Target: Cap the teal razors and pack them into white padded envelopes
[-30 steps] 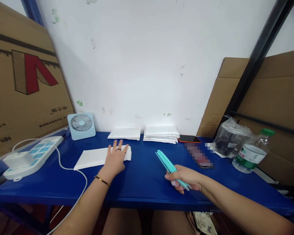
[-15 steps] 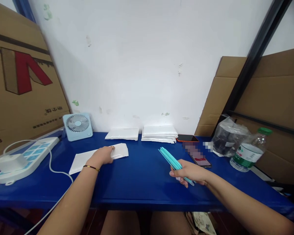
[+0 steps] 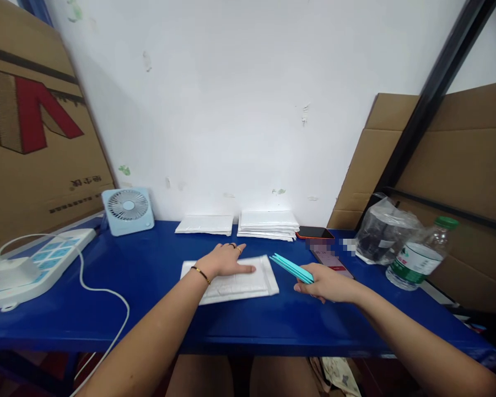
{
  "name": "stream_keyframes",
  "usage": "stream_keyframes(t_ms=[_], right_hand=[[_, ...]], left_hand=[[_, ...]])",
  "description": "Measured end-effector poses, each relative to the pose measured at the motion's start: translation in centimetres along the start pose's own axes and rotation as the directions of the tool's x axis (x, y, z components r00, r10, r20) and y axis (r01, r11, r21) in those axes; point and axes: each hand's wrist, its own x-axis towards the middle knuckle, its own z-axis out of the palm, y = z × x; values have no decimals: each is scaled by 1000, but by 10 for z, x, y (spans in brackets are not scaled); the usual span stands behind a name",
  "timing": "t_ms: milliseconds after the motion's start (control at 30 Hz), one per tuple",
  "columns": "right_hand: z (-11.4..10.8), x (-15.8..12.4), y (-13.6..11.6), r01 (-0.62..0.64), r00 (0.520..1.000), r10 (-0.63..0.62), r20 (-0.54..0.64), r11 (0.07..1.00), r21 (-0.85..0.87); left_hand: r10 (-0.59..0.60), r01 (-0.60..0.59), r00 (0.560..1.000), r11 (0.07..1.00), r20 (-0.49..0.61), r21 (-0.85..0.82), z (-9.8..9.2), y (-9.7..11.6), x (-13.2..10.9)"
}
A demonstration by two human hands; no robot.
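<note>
A white padded envelope (image 3: pixel 235 285) lies flat on the blue table (image 3: pixel 231 325) in front of me. My left hand (image 3: pixel 227 260) rests on top of it with fingers spread and thumb stretched to the right. To the right of the envelope, my right hand (image 3: pixel 326 282) is closed around a bundle of thin, flat turquoise strips (image 3: pixel 293 267). The strips point up and left, their tips close to the envelope's right end. What kind of strips they are I cannot make out.
By the wall lie two piles of white padded envelopes, a low one (image 3: pixel 204 224) and a taller one (image 3: pixel 268 225). A small fan (image 3: pixel 128 212) and a corded power strip (image 3: pixel 45 270) stand left. Rightward are two phones (image 3: pixel 315 232), a plastic bag (image 3: pixel 382 231) and a water bottle (image 3: pixel 417 256).
My left hand and the envelope under it have moved right, to the middle of the table. The left fingers have spread flat. My right hand has shifted slightly, still gripping the turquoise strips.
</note>
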Motion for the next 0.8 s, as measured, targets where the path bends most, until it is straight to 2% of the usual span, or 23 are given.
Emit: stream_keyframes(t_ms=[67,133,200,267,400,533,633,700,800], right_hand=[[-4,-1,7,-38,996,21,-88,980,-194],[-7,-1,13,-85,983,3,-184,895,-437],[-8,2,16,-140,970,-24,-240,758,-637],[-6,7,17,-168,965,-50,-257,635,-754],[0,17,10,-173,959,-112,-259,490,-855],[3,23,-6,-160,959,-151,-241,413,-896],[7,28,-24,-84,964,-196,-178,410,-908],[11,31,-38,-38,965,-218,-143,427,-903],[18,36,-57,13,973,-209,-94,461,-887]], left_hand=[[32,-32,998,999,54,1,17,1,-5],[59,-60,996,998,73,10,31,1,-14],[44,-44,999,999,20,14,38,3,-23],[27,-27,997,1000,-67,8,41,7,-29],[53,-60,987,998,-153,-37,38,13,-34],[110,-145,974,975,-200,-168,37,17,-32],[131,-190,959,956,-251,-225,39,25,-28],[140,-192,958,961,-251,-198,43,34,-26],[79,-106,968,989,-239,-102,52,50,-23]])
